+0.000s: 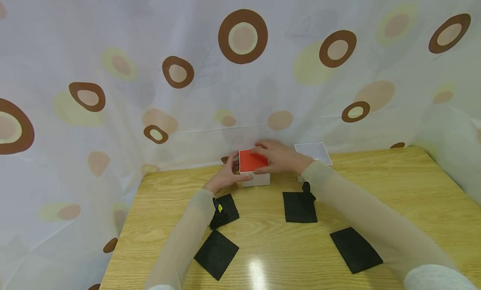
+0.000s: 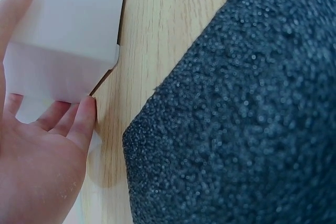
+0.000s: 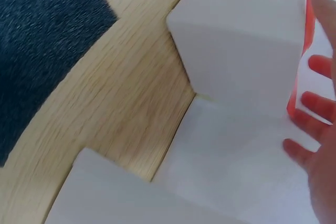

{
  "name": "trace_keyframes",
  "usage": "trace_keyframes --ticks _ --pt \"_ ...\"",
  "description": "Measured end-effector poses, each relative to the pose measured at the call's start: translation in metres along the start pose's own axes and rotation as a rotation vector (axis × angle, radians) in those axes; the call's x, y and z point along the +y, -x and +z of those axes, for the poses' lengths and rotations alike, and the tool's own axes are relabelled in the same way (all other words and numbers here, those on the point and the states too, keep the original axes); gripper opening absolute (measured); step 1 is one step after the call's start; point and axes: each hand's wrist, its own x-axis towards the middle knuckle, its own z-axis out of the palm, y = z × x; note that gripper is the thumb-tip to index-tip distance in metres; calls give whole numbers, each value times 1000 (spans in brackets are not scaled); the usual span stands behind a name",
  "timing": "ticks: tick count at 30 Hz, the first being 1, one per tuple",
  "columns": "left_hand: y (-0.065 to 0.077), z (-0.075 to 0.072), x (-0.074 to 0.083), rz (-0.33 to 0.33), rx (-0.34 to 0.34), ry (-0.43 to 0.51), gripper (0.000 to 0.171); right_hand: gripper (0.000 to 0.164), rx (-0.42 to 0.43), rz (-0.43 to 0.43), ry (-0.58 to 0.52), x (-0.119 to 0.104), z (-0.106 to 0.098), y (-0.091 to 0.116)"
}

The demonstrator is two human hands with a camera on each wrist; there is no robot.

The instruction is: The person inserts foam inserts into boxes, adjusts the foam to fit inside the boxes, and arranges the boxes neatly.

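Observation:
A white box [image 1: 256, 180] with a red square top [image 1: 248, 161] stands at the table's back edge, against the patterned sheet. My left hand [image 1: 227, 175] holds its left side, thumb along the front face. In the left wrist view, that hand's fingertips [image 2: 86, 108] lie at the lower edge of the box [image 2: 68, 17]. My right hand [image 1: 279, 156] is over the red top's right part, fingers spread. The right wrist view shows its fingers [image 3: 315, 111] beside the thin red edge [image 3: 310, 19]; whether all of them touch is unclear.
A second white box [image 1: 313, 150] stands to the right, partly behind my right forearm. Several black textured squares lie on the wooden table [image 1: 263, 248]: one at the left front [image 1: 217, 254], one in the middle [image 1: 300, 210], one at the right [image 1: 355, 250].

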Motion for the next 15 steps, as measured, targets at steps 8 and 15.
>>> trace_keyframes --ticks 8,15 --pt "1 1 2 -8 13 -9 102 34 114 -97 8 11 1 8" --pt "2 2 4 -12 15 -20 102 31 81 -71 -7 8 -2 9"
